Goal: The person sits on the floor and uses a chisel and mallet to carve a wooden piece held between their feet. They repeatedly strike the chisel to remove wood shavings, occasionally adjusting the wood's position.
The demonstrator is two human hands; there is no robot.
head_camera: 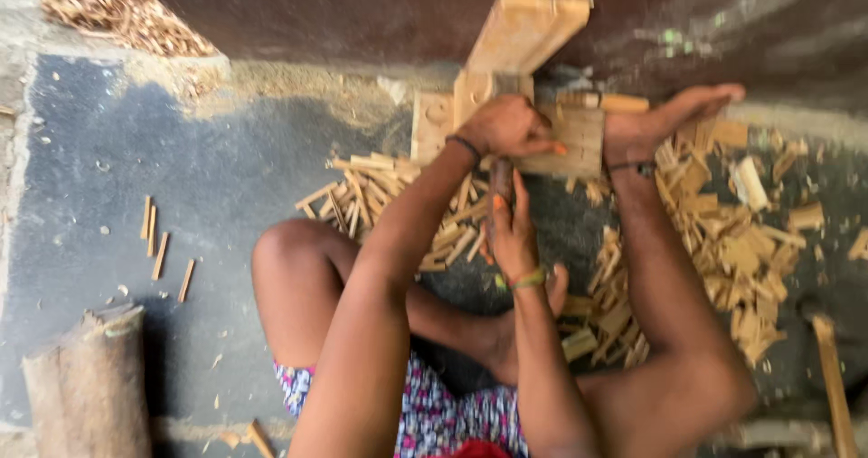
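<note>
Sitting on the grey floor [136, 169] with my legs drawn around the work, I have everything close to my fingers. Largest is the wooden block jig [520, 37], standing just beyond my knuckles; its pale upper arm slants up and away from them. Spread to both sides of my fingers and under my wrists lies the heap of split wood pieces [723, 250], thickest to the right of them. Far to the left of my fingers, near my knee, stands a rough log stump [90, 386]. My left hand [508, 125] is curled shut over the top of a flat wood piece [570, 137] that rests against the jig, fingers wrapped down its front. My right hand [514, 232] sits just below the left, fingers closed round a dark upright tool [500, 176] whose tip rises toward the left fingers; the blur keeps me from telling what kind of tool it is.
</note>
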